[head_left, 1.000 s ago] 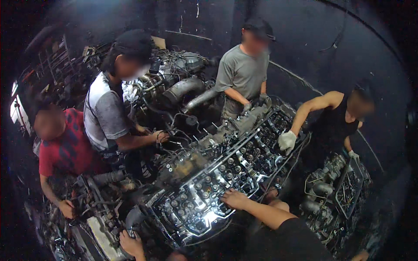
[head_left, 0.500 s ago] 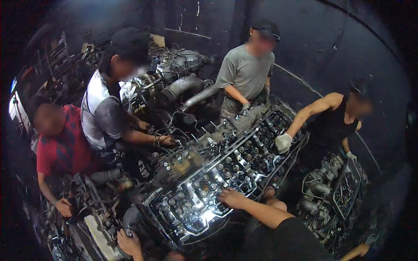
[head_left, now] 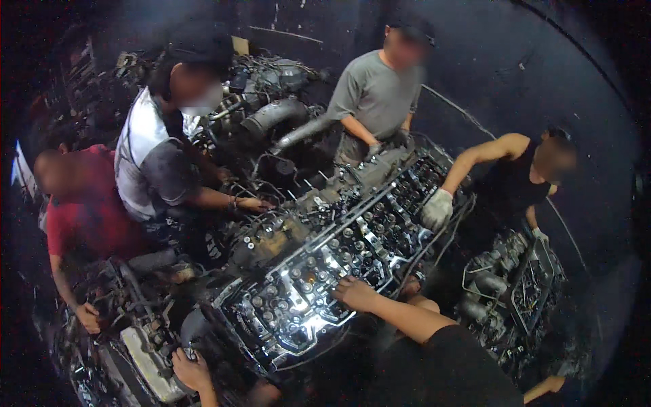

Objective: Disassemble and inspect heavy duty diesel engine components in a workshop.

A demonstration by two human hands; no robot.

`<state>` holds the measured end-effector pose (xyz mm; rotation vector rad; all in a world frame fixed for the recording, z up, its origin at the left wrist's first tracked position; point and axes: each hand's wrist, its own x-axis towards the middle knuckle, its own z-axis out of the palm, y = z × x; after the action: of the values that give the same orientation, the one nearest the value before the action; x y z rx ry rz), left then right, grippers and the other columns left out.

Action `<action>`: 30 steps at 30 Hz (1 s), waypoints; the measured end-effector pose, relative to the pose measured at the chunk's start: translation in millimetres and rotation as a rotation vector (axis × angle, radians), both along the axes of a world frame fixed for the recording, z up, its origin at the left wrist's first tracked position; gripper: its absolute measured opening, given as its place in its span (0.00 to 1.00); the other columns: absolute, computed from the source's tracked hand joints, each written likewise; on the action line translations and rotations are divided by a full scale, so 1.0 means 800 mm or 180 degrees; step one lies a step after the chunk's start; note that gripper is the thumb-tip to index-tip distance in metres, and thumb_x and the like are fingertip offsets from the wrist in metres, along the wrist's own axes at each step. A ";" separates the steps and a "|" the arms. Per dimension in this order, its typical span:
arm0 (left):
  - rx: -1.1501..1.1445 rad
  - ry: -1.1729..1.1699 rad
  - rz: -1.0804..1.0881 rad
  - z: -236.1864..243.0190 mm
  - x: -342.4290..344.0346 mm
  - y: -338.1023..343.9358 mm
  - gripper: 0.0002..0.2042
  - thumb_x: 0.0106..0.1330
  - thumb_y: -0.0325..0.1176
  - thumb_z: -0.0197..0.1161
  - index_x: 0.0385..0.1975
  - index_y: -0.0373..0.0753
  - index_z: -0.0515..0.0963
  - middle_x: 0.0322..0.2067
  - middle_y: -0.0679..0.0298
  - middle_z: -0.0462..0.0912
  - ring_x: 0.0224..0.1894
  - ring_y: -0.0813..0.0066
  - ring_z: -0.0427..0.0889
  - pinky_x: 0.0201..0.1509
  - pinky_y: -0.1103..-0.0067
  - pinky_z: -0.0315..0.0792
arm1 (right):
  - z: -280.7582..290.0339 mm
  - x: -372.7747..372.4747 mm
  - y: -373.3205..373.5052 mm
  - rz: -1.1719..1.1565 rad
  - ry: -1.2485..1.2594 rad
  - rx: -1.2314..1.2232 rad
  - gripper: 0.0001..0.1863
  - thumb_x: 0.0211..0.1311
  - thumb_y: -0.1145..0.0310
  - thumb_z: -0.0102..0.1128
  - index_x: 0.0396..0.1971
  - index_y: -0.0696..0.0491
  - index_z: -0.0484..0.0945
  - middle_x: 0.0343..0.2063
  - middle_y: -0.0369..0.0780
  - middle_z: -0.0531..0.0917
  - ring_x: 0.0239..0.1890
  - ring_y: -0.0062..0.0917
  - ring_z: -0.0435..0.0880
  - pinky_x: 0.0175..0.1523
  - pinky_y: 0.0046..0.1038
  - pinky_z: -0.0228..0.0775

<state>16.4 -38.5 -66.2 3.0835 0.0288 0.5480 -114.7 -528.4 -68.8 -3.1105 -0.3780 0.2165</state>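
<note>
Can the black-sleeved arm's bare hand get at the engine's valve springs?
Probably yes: the bare hand lies over the open engine, and no cover hides the valve springs beside its fingers.

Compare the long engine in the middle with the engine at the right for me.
Size: the middle engine fills much more of the picture than the right engine.
Light: the middle engine's top shines with bright reflections, while the right engine looks dimmer.
Shape: the middle engine stretches out in a long slant; the right engine looks shorter and more compact.
Shared: both show exposed metal parts.
</note>
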 end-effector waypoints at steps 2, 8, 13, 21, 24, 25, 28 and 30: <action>-0.0021 -0.0278 -0.0061 -0.009 0.001 0.007 0.23 0.53 0.40 0.63 0.48 0.35 0.70 0.48 0.48 0.73 0.48 0.49 0.72 0.52 0.65 0.66 | -0.016 0.002 0.000 -0.0044 -0.0101 0.0033 0.17 0.48 0.66 0.55 0.41 0.51 0.75 0.36 0.38 0.77 0.47 0.30 0.73 0.54 0.34 0.60; -0.0058 -0.0117 -0.0012 -0.014 0.002 0.004 0.24 0.54 0.42 0.63 0.49 0.36 0.70 0.49 0.48 0.73 0.50 0.50 0.71 0.55 0.64 0.64 | -0.020 -0.003 -0.003 0.0110 -0.0310 0.0122 0.17 0.48 0.67 0.55 0.41 0.51 0.75 0.36 0.38 0.77 0.47 0.30 0.72 0.54 0.35 0.60; 0.0000 -0.0137 -0.0025 -0.023 0.005 0.011 0.25 0.53 0.42 0.63 0.48 0.36 0.70 0.50 0.50 0.72 0.51 0.51 0.71 0.55 0.65 0.64 | -0.019 0.003 -0.002 0.0011 -0.0077 -0.0034 0.16 0.48 0.67 0.55 0.39 0.52 0.75 0.35 0.38 0.78 0.47 0.31 0.73 0.54 0.35 0.60; -0.0298 0.0107 -0.0077 -0.008 0.007 0.002 0.27 0.44 0.40 0.67 0.45 0.35 0.70 0.47 0.49 0.72 0.46 0.49 0.71 0.51 0.63 0.65 | -0.016 -0.008 -0.004 -0.0081 0.0010 -0.0200 0.21 0.48 0.63 0.57 0.46 0.52 0.72 0.40 0.38 0.76 0.49 0.31 0.72 0.55 0.36 0.60; -0.0294 -0.0370 -0.0065 -0.018 -0.011 0.011 0.23 0.49 0.35 0.64 0.46 0.34 0.72 0.46 0.49 0.74 0.48 0.50 0.72 0.51 0.65 0.65 | -0.028 -0.002 -0.001 0.0073 0.0272 -0.0458 0.21 0.49 0.63 0.57 0.46 0.51 0.73 0.40 0.38 0.77 0.49 0.32 0.72 0.56 0.37 0.59; -0.0192 -0.0608 -0.0248 -0.026 -0.008 0.012 0.23 0.48 0.36 0.65 0.45 0.34 0.73 0.45 0.50 0.74 0.46 0.51 0.72 0.49 0.64 0.66 | -0.028 0.000 -0.002 0.0145 0.0264 -0.0404 0.21 0.49 0.63 0.57 0.46 0.51 0.73 0.41 0.38 0.77 0.49 0.32 0.72 0.56 0.37 0.59; 0.0029 -0.0139 -0.0269 0.026 -0.014 -0.006 0.21 0.54 0.43 0.61 0.45 0.37 0.75 0.45 0.55 0.76 0.47 0.58 0.74 0.50 0.67 0.67 | -0.034 -0.013 -0.008 0.0269 -0.0216 -0.0145 0.21 0.49 0.63 0.56 0.46 0.49 0.73 0.42 0.38 0.77 0.51 0.33 0.71 0.56 0.37 0.59; 0.0111 0.0565 -0.0118 0.045 -0.015 -0.012 0.21 0.60 0.49 0.57 0.46 0.40 0.76 0.46 0.61 0.78 0.51 0.65 0.75 0.54 0.71 0.68 | -0.020 -0.011 -0.004 0.0266 -0.0390 -0.0071 0.20 0.49 0.62 0.56 0.44 0.49 0.73 0.40 0.37 0.78 0.48 0.32 0.73 0.54 0.37 0.61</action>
<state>4.2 -48.0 -30.3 3.1492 -0.0369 0.2750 -123.7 -531.9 -84.7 -3.1420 -0.5115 0.0303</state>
